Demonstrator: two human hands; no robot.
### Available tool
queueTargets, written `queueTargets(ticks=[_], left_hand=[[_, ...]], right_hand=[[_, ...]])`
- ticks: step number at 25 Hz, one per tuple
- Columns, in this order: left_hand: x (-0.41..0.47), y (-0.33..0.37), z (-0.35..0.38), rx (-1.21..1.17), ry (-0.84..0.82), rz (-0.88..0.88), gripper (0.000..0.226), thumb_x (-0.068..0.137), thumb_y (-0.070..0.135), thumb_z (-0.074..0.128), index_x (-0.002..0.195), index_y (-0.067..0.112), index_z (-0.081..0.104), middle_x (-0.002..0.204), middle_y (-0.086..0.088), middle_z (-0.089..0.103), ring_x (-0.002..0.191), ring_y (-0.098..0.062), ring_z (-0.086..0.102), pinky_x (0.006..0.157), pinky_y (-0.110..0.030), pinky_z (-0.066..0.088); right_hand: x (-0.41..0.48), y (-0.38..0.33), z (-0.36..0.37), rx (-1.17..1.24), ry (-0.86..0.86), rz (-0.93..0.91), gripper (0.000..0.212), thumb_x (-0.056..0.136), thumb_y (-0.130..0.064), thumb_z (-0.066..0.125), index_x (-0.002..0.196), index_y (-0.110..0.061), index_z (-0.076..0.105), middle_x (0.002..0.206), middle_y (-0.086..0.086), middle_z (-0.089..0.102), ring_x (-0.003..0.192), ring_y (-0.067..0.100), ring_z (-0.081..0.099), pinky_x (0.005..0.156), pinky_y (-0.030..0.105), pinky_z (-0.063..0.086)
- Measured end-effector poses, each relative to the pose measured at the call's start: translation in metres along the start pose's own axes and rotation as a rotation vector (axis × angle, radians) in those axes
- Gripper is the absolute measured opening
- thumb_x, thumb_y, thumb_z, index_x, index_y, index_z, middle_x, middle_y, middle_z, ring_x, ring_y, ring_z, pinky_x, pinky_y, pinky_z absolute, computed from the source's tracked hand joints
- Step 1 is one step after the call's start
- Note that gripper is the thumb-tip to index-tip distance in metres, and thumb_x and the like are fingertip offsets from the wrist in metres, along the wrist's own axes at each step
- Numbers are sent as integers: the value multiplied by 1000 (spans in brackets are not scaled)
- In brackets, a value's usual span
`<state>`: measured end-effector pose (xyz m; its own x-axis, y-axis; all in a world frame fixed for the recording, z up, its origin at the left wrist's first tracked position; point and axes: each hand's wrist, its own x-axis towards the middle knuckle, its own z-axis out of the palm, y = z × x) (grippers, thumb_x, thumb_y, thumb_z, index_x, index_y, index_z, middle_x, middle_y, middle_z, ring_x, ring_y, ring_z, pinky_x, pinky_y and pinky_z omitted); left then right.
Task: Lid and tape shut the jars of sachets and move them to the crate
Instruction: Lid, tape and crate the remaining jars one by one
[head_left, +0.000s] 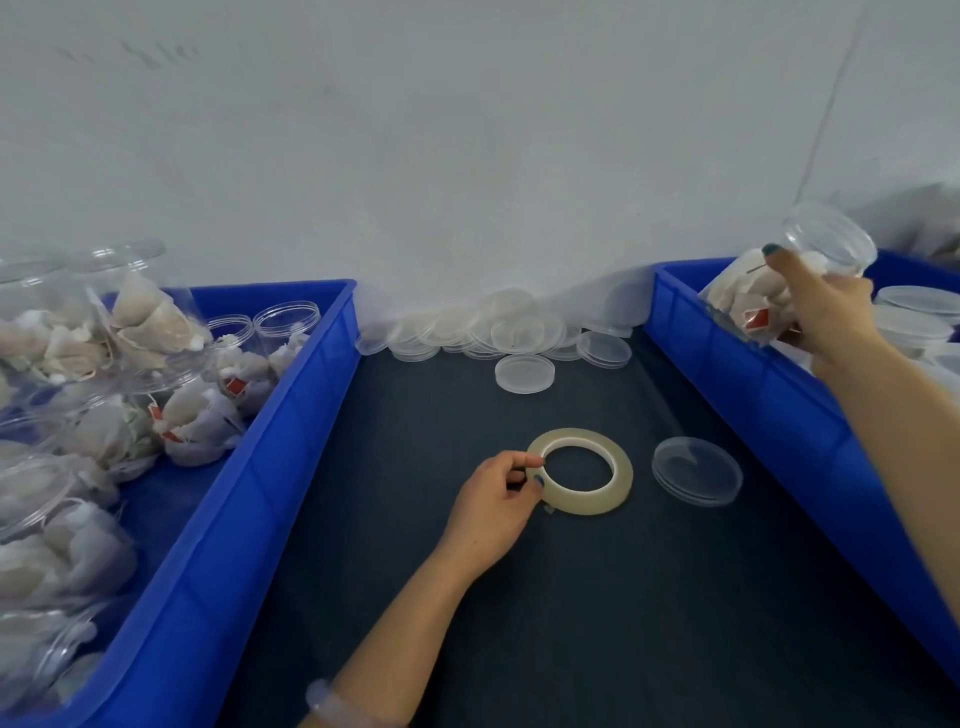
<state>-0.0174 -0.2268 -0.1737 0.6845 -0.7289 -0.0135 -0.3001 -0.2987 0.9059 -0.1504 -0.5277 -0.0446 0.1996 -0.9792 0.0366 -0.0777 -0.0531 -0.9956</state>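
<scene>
My left fingers (521, 460) are pinched on the near-left edge of the tape roll (581, 472), thumb against the outside and a fingertip hooked over the inner rim. The roll lies flat on the dark table (467, 649). Just to its right a loose clear lid (697, 471) sits on the table, apart from the tape.

Over on the right, my right fingers (787, 275) are curled round a clear jar of sachets (753, 296). It is tilted and held above the far corner of the right blue crate (779, 415). I can't tell from here whether its lid is on. Pale lidded jars (919, 306) sit in that crate behind my hand.

The left blue crate (260, 467) is heaped with open jars of sachets (156, 332). Against the wall between the crates sits a pile of spare lids (498, 327), with one more (524, 373) lying just in front.
</scene>
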Motion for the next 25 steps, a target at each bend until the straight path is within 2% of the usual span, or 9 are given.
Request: queueTargets(ticks=[4,7,9,13,15,17,19,22,25], left_hand=[[0,1,-5,0,42,14,20,99,23,57,117,31,61,126,9,58,107,1,57,74,-9,43],[-1,1,-9,-9,76,7,18,98,21,57,112,33,60,126,10,57,105,3,56,72,-9,42],[1,-1,-11,5,90,7,19,98,21,57,114,32,60,126,11,56,103,4,56,72,-9,42],[3,0,-9,33,83,6,19,98,22,58,111,35,59,125,12,55,100,5,56,73,-11,42],[2,-1,-9,41,77,5,18,98,23,58,107,39,57,124,13,54,101,5,56,74,-12,43],[2,-3,-9,47,81,8,19,98,23,58,104,40,56,123,13,54,101,6,55,75,-12,42],[4,-3,-9,55,85,9,19,98,23,58,105,40,56,122,14,54,101,6,55,75,-12,42],[3,-3,-8,63,83,7,18,98,22,59,107,38,57,122,13,54,100,6,55,75,-12,43],[3,-3,-9,58,92,10,18,97,22,58,107,37,58,122,13,54,100,8,55,70,-10,41]], right_hand=[[0,-5,4,-123,18,-65,102,67,-65,76,144,-10,40,128,9,61,106,25,64,94,43,54],[-3,-6,0,-435,172,-230,98,70,-61,75,141,-11,29,133,15,54,116,37,56,93,51,49],[-3,-4,-8,-542,195,-275,98,69,-59,74,140,-12,25,134,18,51,119,41,53,95,56,47],[2,-3,-23,-538,188,-246,101,73,-52,80,142,-8,21,140,21,47,124,42,50,100,58,45],[3,-8,-28,-597,170,-226,102,73,-55,79,142,-9,20,136,23,50,121,46,52,96,58,45],[7,-14,-38,-664,120,-185,108,74,-58,77,148,-14,11,136,24,51,120,50,51,96,59,43],[9,-16,-49,-632,69,-162,112,75,-56,79,153,-23,6,145,22,45,127,49,46,103,60,38],[7,-15,-59,-545,70,-173,110,68,-55,84,151,-23,18,147,16,44,131,43,45,104,60,39],[4,-17,-60,-633,138,-202,110,63,-57,86,145,-16,25,140,19,50,123,45,51,96,61,44]])
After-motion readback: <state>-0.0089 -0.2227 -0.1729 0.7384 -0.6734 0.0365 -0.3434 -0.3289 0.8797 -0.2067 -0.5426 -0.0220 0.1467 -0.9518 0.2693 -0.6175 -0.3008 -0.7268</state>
